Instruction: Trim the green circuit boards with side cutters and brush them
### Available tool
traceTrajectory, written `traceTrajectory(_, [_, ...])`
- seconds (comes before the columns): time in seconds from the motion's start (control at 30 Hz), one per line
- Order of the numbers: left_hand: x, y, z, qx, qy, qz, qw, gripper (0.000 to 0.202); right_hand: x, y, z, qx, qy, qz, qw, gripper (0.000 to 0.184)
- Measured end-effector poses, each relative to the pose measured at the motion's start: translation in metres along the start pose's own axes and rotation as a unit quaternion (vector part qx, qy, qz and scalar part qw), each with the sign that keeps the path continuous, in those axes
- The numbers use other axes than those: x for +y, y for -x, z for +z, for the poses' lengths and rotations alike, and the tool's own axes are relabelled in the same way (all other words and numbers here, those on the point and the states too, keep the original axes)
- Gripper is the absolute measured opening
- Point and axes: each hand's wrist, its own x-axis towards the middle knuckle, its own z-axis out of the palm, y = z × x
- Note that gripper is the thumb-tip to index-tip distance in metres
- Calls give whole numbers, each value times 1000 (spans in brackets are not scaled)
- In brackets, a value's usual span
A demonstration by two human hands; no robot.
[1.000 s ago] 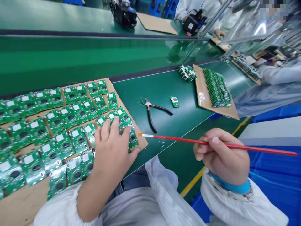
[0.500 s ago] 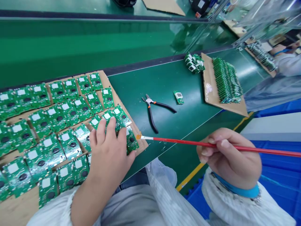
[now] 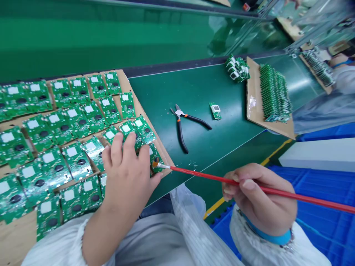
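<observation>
- Landmark: 1 cardboard sheet (image 3: pixel 16 236), lower left in our view, lying on the green bench belt (image 3: pixel 194 92).
- Printed circuit boards (image 3: pixel 77 160): many, green, in loose rows on the cardboard sheet, each with a white patch and a round black part. We judge them light, stiff and brittle at the corners, with a slick coating, so we would take them by their edges.
- Left hand (image 3: pixel 126 173): fingers spread, pressing down on the boards near the right corner of the cardboard sheet.
- Right hand (image 3: pixel 257 197): thumb and fingers pinching the brush, right of the cardboard sheet.
- 1 red-handled brush (image 3: pixel 222 181): its orange bristles meet a board at the right edge of the cardboard sheet, just beside the left hand.
- 1 pair of black-handled pliers (image 3: pixel 181 135): on the belt, right of the cardboard sheet.
- 1 small loose board (image 3: pixel 215 111): farther right of the cardboard sheet than the pliers.
- 1 second cardboard sheet (image 3: pixel 253 96): well right of the landmark, bearing 1 row of boards on edge (image 3: pixel 274 92).
- 1 heap of small modules (image 3: pixel 237 69): beside the second cardboard sheet.
</observation>
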Motion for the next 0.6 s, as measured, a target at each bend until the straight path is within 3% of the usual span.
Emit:
traceTrajectory(0.3, [2, 1, 0, -21, 2, -9, 1000, 59, 4, 1, 1, -1, 31, 1, 1000, 12])
traceTrajectory(0.6, [3, -1, -2, -35, -2, -14, 999, 53, 3, 6, -6, -5, 35, 9, 999, 10])
